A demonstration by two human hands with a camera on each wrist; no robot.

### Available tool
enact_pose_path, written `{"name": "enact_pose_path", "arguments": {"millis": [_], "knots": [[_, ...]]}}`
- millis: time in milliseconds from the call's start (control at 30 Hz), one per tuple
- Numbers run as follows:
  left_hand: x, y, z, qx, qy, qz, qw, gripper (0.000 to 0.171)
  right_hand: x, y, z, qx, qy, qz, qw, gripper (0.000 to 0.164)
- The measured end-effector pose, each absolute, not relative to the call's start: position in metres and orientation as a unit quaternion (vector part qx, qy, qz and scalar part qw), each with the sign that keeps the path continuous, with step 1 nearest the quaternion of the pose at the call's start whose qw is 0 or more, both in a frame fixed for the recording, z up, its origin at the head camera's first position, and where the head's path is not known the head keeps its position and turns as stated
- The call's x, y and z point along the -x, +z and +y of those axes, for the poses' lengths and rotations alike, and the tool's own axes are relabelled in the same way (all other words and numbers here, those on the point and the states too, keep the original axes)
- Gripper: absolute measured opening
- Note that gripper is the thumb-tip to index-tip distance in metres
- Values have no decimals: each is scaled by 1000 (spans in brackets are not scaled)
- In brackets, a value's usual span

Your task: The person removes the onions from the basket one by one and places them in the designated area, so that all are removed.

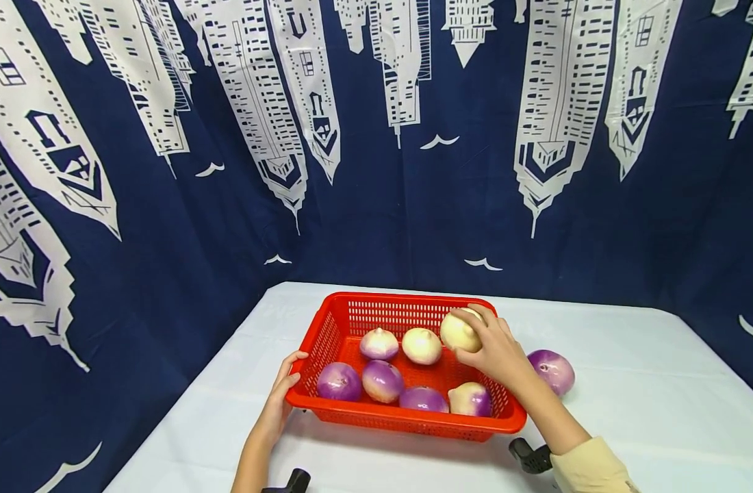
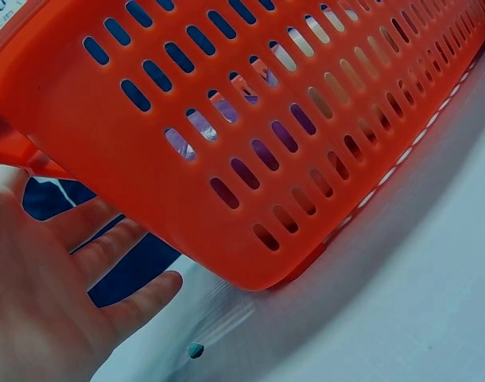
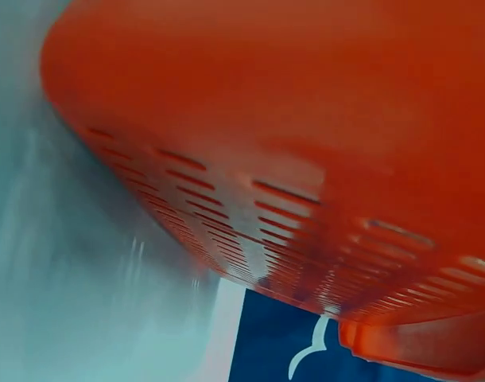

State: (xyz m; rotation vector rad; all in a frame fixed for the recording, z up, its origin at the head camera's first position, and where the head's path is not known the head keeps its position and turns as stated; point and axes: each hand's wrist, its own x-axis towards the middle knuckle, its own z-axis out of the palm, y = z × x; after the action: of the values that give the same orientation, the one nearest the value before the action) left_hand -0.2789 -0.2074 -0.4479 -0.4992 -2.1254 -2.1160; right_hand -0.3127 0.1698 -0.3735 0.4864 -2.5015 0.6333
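Six onions [image 1: 383,381] lie inside the red basket [image 1: 401,421], low in the middle of the frame, four along the near side and two behind them. The person's right hand [image 1: 492,348] has its fingers curled round a pale onion [image 1: 456,333] at the basket's upper right corner; I can't tell whether that onion touches the basket floor. The left hand [image 1: 281,394] grips the rim at the basket's left end, and the left wrist view has its fingers beside the slotted wall. One more purple onion [image 1: 553,372] sits outside, right of the basket, on the white worktop [image 1: 647,411], partly behind the right forearm. The right wrist view is filled mostly by the basket's side. A cream sleeve [image 1: 589,472] shows at lower right. Behind everything hangs a navy cloth [image 1: 364,226] printed with upside-down white buildings and birds.
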Motion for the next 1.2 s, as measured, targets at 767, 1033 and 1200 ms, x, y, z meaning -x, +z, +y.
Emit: {"name": "enact_pose_path", "arguments": {"millis": [767,1033,1200], "knots": [[274,-432,-201,119,-712,-691,41,43,269,-361,203,-20,276,-910,309,57],[272,-435,-201,120,-711,-692,39,43,266,-365,231,43,291,-905,308,61],[272,-436,-202,122,-711,-692,38,42,263,-372,249,77,305,-903,294,63]]}}
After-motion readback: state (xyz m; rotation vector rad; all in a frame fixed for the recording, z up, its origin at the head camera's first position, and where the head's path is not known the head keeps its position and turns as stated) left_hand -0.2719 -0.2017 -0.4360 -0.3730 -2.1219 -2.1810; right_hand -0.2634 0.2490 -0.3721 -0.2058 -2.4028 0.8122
